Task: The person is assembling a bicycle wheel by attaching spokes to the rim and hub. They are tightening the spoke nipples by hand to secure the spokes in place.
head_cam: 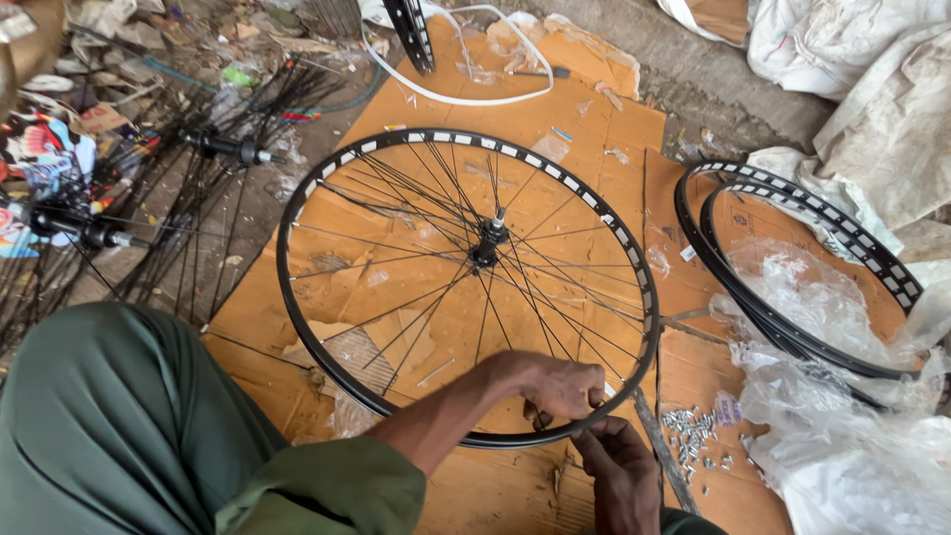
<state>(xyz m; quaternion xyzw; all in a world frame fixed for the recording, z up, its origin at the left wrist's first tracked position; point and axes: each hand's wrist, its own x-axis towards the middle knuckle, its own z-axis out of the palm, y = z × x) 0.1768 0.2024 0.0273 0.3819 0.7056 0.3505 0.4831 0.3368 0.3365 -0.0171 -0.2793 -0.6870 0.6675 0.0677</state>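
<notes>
Left hand point(555, 388) fingers pinched on wheel rim point(634, 267) | right hand point(622, 471) fingers curled under it, grip unclear | risk: spoke point(540, 307) slipping from its hole, nipples point(693, 431) scattering

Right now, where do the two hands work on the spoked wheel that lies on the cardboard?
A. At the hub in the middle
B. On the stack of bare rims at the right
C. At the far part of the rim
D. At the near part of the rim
D: the left hand and the right hand meet at the near edge of the wheel rim, well away from the hub.
</notes>
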